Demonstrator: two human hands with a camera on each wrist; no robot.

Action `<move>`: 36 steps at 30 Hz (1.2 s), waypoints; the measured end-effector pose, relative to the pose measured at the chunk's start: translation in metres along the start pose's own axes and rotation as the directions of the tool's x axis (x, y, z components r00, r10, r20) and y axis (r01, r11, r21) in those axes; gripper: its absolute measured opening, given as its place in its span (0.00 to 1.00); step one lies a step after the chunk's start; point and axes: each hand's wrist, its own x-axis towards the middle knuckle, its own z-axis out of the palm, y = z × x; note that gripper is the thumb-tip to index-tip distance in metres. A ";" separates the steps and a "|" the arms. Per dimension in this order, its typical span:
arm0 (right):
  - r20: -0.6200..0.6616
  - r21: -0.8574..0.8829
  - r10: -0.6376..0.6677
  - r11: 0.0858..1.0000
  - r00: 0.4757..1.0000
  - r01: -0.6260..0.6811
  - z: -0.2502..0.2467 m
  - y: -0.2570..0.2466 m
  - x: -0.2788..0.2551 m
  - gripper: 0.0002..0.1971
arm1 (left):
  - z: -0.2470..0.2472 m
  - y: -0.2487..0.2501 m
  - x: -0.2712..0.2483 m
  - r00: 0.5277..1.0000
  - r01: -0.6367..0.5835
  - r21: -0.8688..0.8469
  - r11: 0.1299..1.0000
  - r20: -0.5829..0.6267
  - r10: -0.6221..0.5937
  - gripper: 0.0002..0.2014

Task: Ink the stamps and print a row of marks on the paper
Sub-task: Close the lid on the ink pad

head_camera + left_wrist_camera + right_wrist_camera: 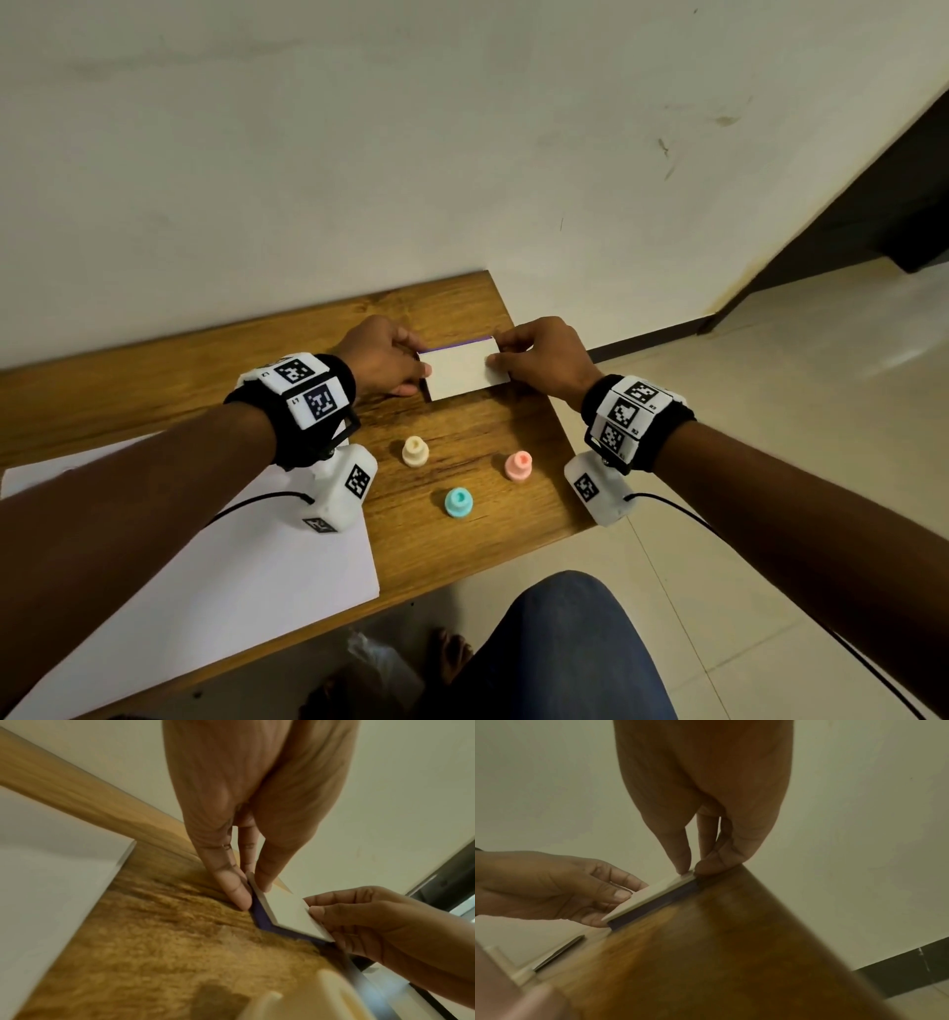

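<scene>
Flat white-lidded, purple-based ink pad case (464,371) at table's (154,380) far edge; left hand (382,360) pinches one end, right hand (544,357) the other, likely steadying base to lift lid. Three plastic stamps (458,502) wait nearby; white paper sheet (231,591) at left, no marks visible.

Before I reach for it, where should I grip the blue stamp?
Pinch the narrow knob on top of the blue stamp, coming straight down from above. It stands upright on its wider base, clear of the pink stamp and cream stamp.

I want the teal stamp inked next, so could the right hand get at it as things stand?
Probably yes, once it lets go: the right hand grips the ink pad, but the teal stamp stands uncovered on the table, with nothing between.
</scene>
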 end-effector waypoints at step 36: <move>-0.031 0.157 0.156 0.976 0.987 -0.149 0.003 0.006 0.007 0.06 | 0.005 0.007 -0.003 1.000 0.007 -0.075 0.997 -0.011 -0.008 0.23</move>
